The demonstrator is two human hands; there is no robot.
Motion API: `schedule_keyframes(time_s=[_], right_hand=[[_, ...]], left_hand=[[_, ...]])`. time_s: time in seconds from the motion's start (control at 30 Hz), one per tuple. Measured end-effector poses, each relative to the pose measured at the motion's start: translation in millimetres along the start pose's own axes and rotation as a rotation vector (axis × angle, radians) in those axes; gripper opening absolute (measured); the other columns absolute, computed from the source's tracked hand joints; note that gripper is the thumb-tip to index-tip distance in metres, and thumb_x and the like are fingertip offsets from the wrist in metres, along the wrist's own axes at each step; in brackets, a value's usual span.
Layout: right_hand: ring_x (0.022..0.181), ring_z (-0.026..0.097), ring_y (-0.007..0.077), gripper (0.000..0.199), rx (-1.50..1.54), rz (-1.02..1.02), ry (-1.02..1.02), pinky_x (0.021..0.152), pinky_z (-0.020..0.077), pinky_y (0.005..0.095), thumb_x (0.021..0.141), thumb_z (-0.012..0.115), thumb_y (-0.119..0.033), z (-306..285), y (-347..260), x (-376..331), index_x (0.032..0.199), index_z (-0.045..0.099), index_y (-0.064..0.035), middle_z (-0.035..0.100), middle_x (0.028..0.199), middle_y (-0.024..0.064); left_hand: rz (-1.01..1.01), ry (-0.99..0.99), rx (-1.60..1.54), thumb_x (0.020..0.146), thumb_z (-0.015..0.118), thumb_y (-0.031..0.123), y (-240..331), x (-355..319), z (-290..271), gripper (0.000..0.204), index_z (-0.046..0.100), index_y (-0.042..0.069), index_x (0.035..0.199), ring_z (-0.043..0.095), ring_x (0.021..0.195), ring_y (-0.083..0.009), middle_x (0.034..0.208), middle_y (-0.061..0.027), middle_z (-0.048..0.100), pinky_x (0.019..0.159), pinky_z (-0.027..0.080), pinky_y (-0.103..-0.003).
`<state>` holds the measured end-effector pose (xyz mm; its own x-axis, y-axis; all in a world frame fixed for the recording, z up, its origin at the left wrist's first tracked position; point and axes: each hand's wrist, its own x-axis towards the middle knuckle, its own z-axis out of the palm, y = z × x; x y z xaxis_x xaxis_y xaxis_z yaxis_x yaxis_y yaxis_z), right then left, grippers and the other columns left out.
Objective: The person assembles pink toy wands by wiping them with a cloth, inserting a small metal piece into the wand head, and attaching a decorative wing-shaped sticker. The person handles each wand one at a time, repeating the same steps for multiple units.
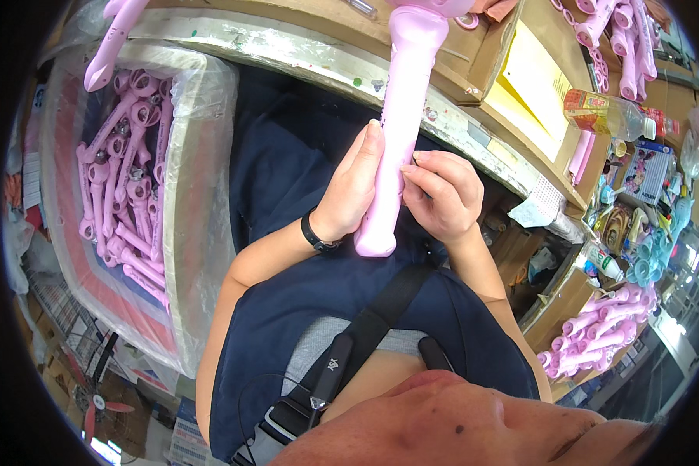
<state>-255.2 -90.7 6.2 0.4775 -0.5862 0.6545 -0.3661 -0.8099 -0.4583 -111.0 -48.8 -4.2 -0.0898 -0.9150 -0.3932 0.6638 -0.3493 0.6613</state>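
A long pink plastic wand-like handle (408,85) stands upright in front of my chest. Its wider head runs past the top edge of the view. My left hand (346,190) is wrapped round the lower shaft from the left, thumb pointing up along it. On the opposite side, my right hand (448,196) is closed in a pinch, its fingertips at the shaft's right edge. Whatever small thing those fingers may hold is hidden. A row of small dark marks or holes shows along the shaft's left edge.
At left, a plastic-lined bin (175,202) holds many pink handles. Another pink piece (113,46) juts in above it. The worn bench edge (287,50) crosses ahead. Right of it are yellow paper (530,81), a clear bottle (607,113) and stacked pink parts (598,330).
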Motion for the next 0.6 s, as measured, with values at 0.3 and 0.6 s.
schedule_keyframes(time_s=[0.3,0.6], right_hand=[[0.075,0.064,0.023,0.026,-0.012,-0.061,-0.057,0.063,0.0543,0.0301,0.064,0.077,-0.001,-2.4,2.2,1.2,0.088,0.067,-0.0029,0.064,0.091,0.0094],[0.071,0.064,0.0211,0.026,0.012,-0.006,0.008,0.06,0.0518,0.0297,0.064,0.076,-0.006,3.8,4.7,-3.4,0.088,0.068,-0.0049,0.066,0.089,0.0067]], left_hand=[[0.0,-0.001,-0.003,0.101,0.028,0.044,1.2,0.1,1.4,0.045,0.05,0.006,0.112,0.053,0.08,-0.0073,0.093,-0.0028,0.056,0.074,0.046,-0.022],[-0.025,0.017,-0.034,0.102,0.027,0.04,4.8,-1.1,6.8,0.04,0.049,0.007,0.106,0.046,0.075,-0.0045,0.086,0.0002,0.05,0.069,0.042,-0.02]])
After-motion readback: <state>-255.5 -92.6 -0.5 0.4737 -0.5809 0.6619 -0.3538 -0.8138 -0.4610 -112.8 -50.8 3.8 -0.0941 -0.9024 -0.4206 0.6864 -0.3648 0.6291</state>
